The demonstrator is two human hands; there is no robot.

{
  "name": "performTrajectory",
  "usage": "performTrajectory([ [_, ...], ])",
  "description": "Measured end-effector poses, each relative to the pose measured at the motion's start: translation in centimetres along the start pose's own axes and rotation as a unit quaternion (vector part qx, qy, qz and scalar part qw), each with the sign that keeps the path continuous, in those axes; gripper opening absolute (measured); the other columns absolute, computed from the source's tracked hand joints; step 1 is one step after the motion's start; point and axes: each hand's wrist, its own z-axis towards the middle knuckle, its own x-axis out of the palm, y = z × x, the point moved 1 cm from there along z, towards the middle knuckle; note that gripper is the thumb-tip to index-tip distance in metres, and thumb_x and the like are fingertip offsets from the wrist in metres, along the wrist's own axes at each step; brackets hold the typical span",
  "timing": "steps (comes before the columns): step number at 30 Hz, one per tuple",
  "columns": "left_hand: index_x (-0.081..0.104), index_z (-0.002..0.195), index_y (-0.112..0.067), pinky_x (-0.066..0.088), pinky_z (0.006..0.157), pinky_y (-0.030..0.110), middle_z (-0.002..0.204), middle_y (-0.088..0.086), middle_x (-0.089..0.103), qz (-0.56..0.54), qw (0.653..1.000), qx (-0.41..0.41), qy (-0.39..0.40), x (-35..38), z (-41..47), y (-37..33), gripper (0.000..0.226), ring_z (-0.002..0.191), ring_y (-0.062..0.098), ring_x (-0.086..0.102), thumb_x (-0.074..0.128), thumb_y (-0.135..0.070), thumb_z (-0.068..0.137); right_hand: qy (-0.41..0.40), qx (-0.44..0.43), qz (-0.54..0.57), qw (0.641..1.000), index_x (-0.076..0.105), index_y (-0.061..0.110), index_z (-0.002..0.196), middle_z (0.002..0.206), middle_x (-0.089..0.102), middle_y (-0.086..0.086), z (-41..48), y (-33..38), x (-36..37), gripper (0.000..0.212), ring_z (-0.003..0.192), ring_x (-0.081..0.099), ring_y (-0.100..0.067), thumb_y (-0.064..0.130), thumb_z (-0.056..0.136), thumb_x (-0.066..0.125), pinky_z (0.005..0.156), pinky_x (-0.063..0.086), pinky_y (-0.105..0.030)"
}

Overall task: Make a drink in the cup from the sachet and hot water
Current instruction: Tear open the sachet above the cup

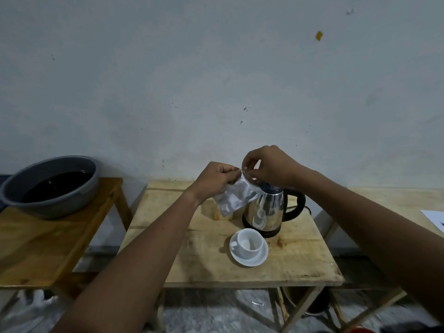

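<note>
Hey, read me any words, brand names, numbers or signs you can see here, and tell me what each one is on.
No text can be read anywhere in this picture.
Sachet, pinched at its top by the left hand and right hand: silver and blurred, no print legible.
Kettle: only reflections, no brand visible.
Cup: plain white.
Paper at the right edge: dark mark, unreadable.

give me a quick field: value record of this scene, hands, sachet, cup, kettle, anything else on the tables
left hand: pinching the sachet's top edge
right hand: pinching the same top edge, beside the left grip
sachet: silver, held in the air above the table, in front of the kettle
cup: white, upright on a saucer, looks empty
kettle: steel with black handle, behind the cup
table: bare wood
basin: grey, holds dark liquid, on the left side table
</note>
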Motion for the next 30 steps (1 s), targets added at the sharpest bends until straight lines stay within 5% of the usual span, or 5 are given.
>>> performTrajectory([
  [4, 0.08, 0.102, -0.008, 0.052, 0.071, 0.023, 0.09, 0.001, 0.077, 0.074, 0.996, 0.042, -0.008, -0.5, 0.2, -0.5, 0.017, 0.082, 0.016, 0.069, 0.068, -0.017, 0.093, 0.028, 0.002, -0.013, 1.0, 0.078, 0.021, 0.083, 0.08, 0.076, 0.008, 1.1, 0.0, 0.2, 0.012, 0.071, 0.066, -0.005, 0.011, 0.08, 0.071, 0.07, 0.056, -0.032],
  [10, 0.08, 0.103, -0.006, 0.05, 0.069, 0.019, 0.091, 0.002, 0.077, 0.093, 0.995, 0.035, 0.014, -1.2, 0.8, 0.0, 0.02, 0.077, 0.01, 0.067, 0.069, -0.02, 0.093, 0.036, -0.05, -0.064, 0.996, 0.079, 0.022, 0.085, 0.08, 0.076, 0.006, 1.7, 0.9, 0.5, 0.014, 0.071, 0.066, -0.011, 0.012, 0.08, 0.07, 0.072, 0.056, -0.037],
  [18, 0.078, 0.093, -0.002, 0.048, 0.053, 0.017, 0.073, 0.005, 0.07, -0.048, 0.999, -0.005, 0.02, -2.7, 0.8, 0.7, 0.02, 0.06, 0.01, 0.06, 0.066, -0.017, 0.094, -0.047, -0.179, -0.075, 0.98, 0.079, 0.02, 0.093, 0.085, 0.073, 0.002, 0.9, 1.6, 0.8, 0.012, 0.069, 0.065, -0.017, 0.015, 0.086, 0.07, 0.06, 0.049, -0.032],
  [27, 0.081, 0.087, -0.009, 0.044, 0.069, 0.035, 0.083, 0.017, 0.068, 0.006, 0.999, -0.015, 0.028, -2.5, 0.2, 0.6, 0.018, 0.073, 0.024, 0.053, 0.071, -0.023, 0.091, 0.031, -0.002, 0.027, 0.999, 0.081, 0.014, 0.088, 0.077, 0.078, 0.001, 1.4, 1.0, 0.4, 0.009, 0.064, 0.069, -0.004, 0.011, 0.081, 0.078, 0.061, 0.049, -0.009],
  [30, 0.08, 0.083, -0.011, 0.049, 0.067, 0.027, 0.078, 0.006, 0.074, 0.005, 0.999, -0.021, 0.033, -2.2, -0.2, 0.6, 0.016, 0.067, 0.014, 0.062, 0.067, -0.016, 0.09, 0.052, 0.008, 0.033, 0.998, 0.081, 0.015, 0.086, 0.074, 0.077, 0.001, 1.3, 1.1, 0.5, 0.008, 0.064, 0.071, -0.007, 0.01, 0.08, 0.077, 0.056, 0.047, -0.007],
])
